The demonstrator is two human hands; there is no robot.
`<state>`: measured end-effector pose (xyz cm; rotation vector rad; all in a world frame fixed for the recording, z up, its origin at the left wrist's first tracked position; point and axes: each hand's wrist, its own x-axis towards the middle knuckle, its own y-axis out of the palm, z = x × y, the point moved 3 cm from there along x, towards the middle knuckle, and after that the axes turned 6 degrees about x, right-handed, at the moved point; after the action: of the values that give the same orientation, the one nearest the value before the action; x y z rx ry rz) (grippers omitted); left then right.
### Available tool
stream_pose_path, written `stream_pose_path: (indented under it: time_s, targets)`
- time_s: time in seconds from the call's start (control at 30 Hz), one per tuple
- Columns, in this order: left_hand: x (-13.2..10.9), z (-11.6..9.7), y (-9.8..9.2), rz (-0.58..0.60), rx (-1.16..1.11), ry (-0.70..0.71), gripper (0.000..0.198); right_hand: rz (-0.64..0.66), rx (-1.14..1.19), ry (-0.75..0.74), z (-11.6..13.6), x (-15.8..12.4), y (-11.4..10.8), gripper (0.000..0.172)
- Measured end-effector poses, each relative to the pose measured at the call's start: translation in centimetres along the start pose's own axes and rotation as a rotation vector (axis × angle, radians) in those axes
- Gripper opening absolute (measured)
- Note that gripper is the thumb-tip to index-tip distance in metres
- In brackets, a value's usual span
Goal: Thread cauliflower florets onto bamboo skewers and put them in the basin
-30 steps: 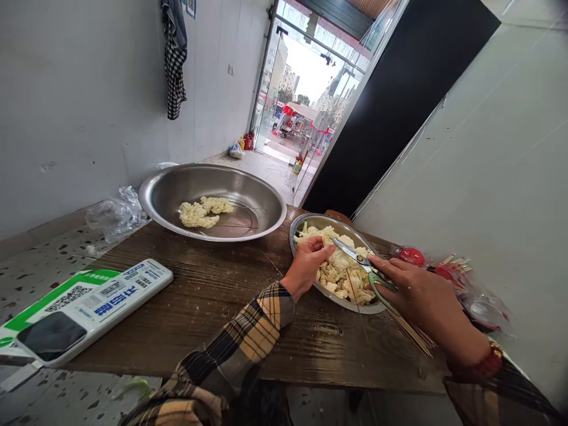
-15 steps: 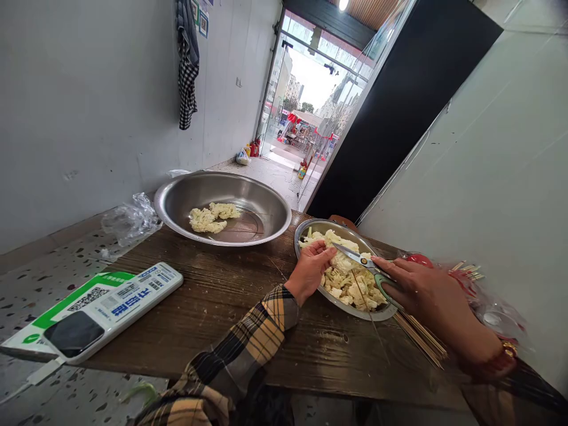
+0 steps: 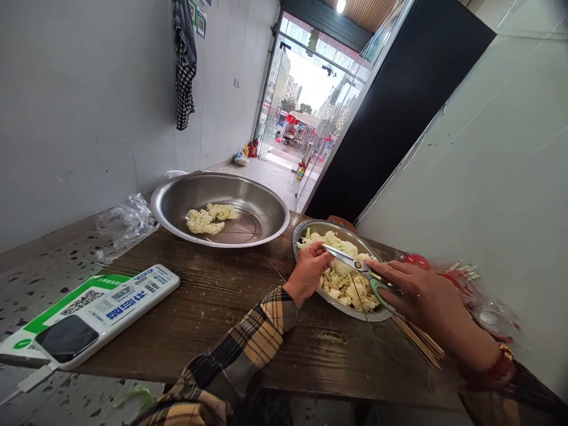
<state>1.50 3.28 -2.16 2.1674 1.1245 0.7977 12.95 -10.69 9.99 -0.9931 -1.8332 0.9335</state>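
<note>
My right hand grips a pair of scissors with pale green handles. The blades point left, and their tips reach the fingertips of my left hand. Those left fingers are pinched together over the near-left rim of a smaller metal bowl; what they hold is hidden. Cauliflower pieces fill this bowl, and a thin wooden skewer leans across its near side. To the left, a wide steel basin has a few cauliflower clusters and thin skewers lying on its bottom.
Several bamboo skewers lie on the dark wooden table under my right forearm. Plastic bags with red items sit at the right by the wall. A white payment device rests on a green card at the left, near crumpled clear plastic.
The scissors have shifted slightly left, bringing their tips to my left fingertips, and the blades look closer together. My left hand stays nearly in place. The camera view has shifted slightly.
</note>
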Motion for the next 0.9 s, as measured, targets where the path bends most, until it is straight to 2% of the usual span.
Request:
stream_pose_path:
  time_s: [0.07,0.3,0.6,0.9]
  targets:
    - [0.0,0.0,0.0,-0.008,-0.001,0.0,0.027,0.008,0.006,-0.002,0.0,-0.2,-0.1,0.04]
    - [-0.2,-0.4,0.5,0.034,-0.019,-0.02,0.031,0.017,-0.103,0.151,-1.1,-0.5,-0.2,0.038]
    - [-0.3,-0.5,0.5,-0.015,0.028,0.011,0.023,0.06,-0.098,0.107,-0.6,0.0,-0.8,0.038]
    - [-0.5,-0.7,0.7,-0.068,0.049,0.008,0.026,0.072,-0.089,0.077,-0.5,0.6,-1.4,0.04]
